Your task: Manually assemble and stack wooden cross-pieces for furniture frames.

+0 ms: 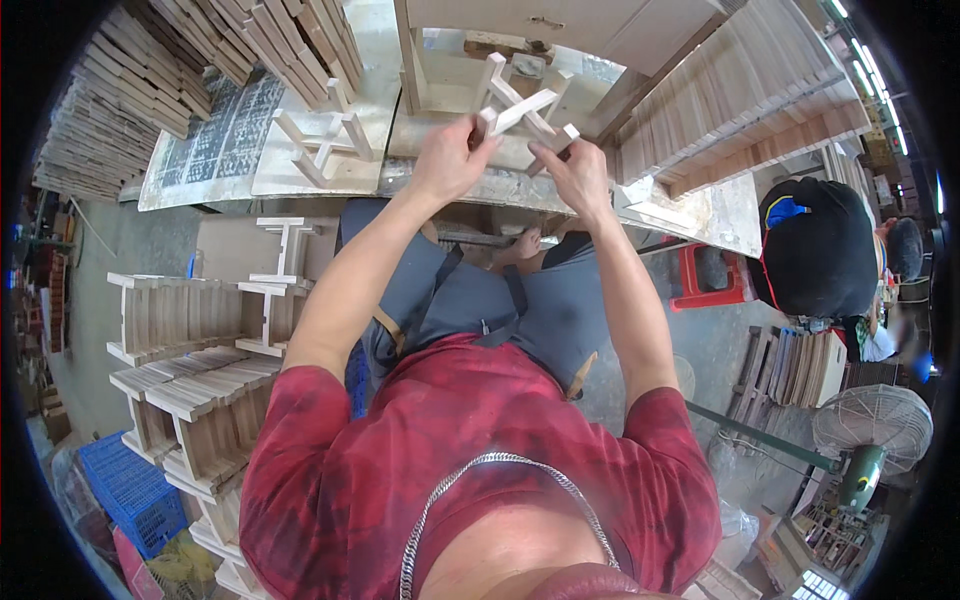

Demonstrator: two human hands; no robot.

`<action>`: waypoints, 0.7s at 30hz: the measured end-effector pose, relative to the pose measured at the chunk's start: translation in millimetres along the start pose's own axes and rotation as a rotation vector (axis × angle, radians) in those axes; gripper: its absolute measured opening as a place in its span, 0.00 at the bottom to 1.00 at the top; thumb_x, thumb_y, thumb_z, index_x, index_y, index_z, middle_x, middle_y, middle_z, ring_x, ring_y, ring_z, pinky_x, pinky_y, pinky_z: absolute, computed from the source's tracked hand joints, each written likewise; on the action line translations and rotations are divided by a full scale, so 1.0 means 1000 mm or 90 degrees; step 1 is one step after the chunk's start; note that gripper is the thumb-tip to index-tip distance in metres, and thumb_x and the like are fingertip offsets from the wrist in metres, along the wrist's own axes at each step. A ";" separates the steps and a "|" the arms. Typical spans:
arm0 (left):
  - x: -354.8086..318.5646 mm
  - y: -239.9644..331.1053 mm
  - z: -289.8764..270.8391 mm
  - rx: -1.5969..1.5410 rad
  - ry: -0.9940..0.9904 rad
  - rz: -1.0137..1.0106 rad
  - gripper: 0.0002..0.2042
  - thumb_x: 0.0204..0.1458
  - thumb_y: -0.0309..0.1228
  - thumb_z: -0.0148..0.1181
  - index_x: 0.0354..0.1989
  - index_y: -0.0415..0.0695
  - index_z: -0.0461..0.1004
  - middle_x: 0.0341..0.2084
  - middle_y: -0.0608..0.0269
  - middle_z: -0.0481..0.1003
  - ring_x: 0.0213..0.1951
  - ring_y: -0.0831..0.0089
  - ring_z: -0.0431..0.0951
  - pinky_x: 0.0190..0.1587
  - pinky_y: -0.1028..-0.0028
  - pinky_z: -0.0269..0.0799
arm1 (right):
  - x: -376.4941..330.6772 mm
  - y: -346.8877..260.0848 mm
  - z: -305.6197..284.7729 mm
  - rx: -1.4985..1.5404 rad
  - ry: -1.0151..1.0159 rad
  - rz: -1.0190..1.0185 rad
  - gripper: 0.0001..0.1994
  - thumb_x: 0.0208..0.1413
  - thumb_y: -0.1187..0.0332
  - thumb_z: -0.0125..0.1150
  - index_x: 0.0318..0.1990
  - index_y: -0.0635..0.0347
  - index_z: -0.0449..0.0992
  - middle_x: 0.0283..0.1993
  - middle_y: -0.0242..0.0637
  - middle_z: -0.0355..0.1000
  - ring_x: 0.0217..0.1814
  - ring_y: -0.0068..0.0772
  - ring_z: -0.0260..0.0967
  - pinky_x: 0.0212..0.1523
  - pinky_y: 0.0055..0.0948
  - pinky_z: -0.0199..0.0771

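Above the workbench (430,150) I hold a small frame of pale wooden bars (530,105), with crossed pieces and short posts at the corners. My left hand (452,160) pinches its left corner between thumb and fingers. At the right corner, my right hand (578,178) is closed round the end of a bar. Parts of the frame are hidden behind my fingers. A similar wooden frame (328,145) rests on the bench to the left, touched by neither hand.
Bundled wooden strips (290,45) stand at the back left, and a long row of wooden boards (740,100) lines the right. Stacked wooden frames (180,320) rise beside me on the left. A blue crate (130,490), a red stool (708,280) and a fan (870,440) stand around.
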State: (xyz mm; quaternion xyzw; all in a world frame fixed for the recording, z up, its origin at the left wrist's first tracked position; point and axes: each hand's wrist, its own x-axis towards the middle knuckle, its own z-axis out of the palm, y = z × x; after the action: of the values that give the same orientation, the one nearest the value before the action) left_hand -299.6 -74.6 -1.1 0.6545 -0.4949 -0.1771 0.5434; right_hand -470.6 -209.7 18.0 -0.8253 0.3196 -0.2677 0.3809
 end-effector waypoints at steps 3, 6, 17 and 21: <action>0.040 -0.010 0.001 0.190 0.067 0.027 0.16 0.56 0.39 0.64 0.38 0.35 0.76 0.26 0.43 0.78 0.31 0.50 0.80 0.35 0.59 0.73 | 0.033 0.013 0.005 -0.153 0.048 -0.019 0.25 0.52 0.51 0.71 0.26 0.71 0.80 0.23 0.52 0.76 0.29 0.51 0.78 0.37 0.41 0.76; 0.072 -0.031 0.005 0.182 0.069 0.036 0.16 0.56 0.38 0.63 0.38 0.33 0.76 0.31 0.38 0.79 0.38 0.41 0.80 0.41 0.52 0.74 | 0.065 0.034 0.012 -0.183 0.091 -0.066 0.27 0.50 0.49 0.72 0.26 0.73 0.80 0.23 0.52 0.76 0.28 0.47 0.79 0.34 0.40 0.76; 0.109 -0.050 0.015 0.201 0.083 0.007 0.16 0.60 0.38 0.58 0.39 0.33 0.75 0.32 0.35 0.78 0.39 0.37 0.79 0.42 0.48 0.74 | 0.103 0.038 0.012 -0.234 0.020 0.008 0.25 0.51 0.48 0.69 0.31 0.70 0.82 0.29 0.57 0.78 0.36 0.57 0.79 0.41 0.46 0.77; 0.113 -0.048 0.011 0.205 0.060 -0.007 0.17 0.62 0.39 0.56 0.39 0.34 0.75 0.31 0.33 0.78 0.39 0.35 0.78 0.41 0.47 0.73 | 0.107 0.035 0.010 -0.239 -0.002 -0.022 0.26 0.51 0.49 0.70 0.26 0.72 0.81 0.23 0.52 0.77 0.30 0.51 0.79 0.36 0.44 0.76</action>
State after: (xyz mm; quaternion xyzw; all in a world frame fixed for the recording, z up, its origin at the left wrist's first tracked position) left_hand -235.4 -179.1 -13.3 0.7431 -0.4875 -0.0676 0.4534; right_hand -405.7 -301.4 5.4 -0.8876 0.3493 -0.2083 0.2162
